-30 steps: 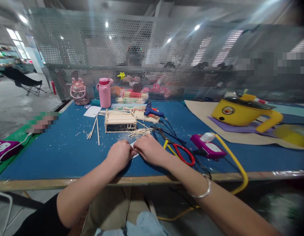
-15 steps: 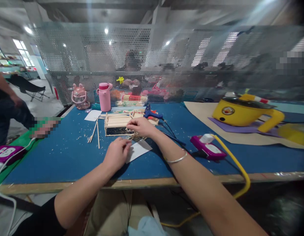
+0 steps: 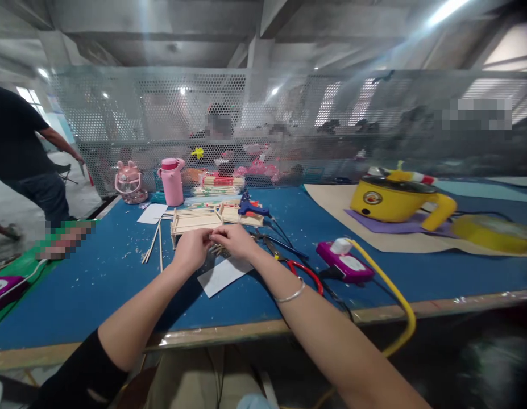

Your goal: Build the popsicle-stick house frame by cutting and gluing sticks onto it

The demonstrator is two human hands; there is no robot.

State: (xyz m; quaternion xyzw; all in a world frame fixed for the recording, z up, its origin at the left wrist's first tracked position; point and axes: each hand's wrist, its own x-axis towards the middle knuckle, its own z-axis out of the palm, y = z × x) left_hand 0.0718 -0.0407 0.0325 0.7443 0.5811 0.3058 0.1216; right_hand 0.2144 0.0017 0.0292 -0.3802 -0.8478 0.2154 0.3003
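Observation:
My left hand (image 3: pixel 194 248) and my right hand (image 3: pixel 235 241) meet fingertip to fingertip, both closed in a pinch. Whatever lies between the fingers is too small to make out. Just behind them stands a small frame of wooden sticks (image 3: pixel 190 218), its front partly hidden by my hands. A blue glue gun (image 3: pixel 248 207) rests on the right end of the stick work. Below my fingers lie a white card (image 3: pixel 224 275) and a pile of small brownish bits (image 3: pixel 218 250). Red-handled pliers (image 3: pixel 306 272) lie beside my right forearm.
Loose sticks (image 3: pixel 160 244) lie left of the frame. A pink bottle (image 3: pixel 173 183) and a clear pink jug (image 3: pixel 130 183) stand behind. At right are a purple power socket (image 3: pixel 346 262) with a yellow cord and a yellow pot (image 3: pixel 386 199). A person (image 3: pixel 24 142) is at far left.
My left hand has moved up to meet my right, and their fingertips now touch. The view has shifted, and the red-handled pliers now show. The person at left has moved.

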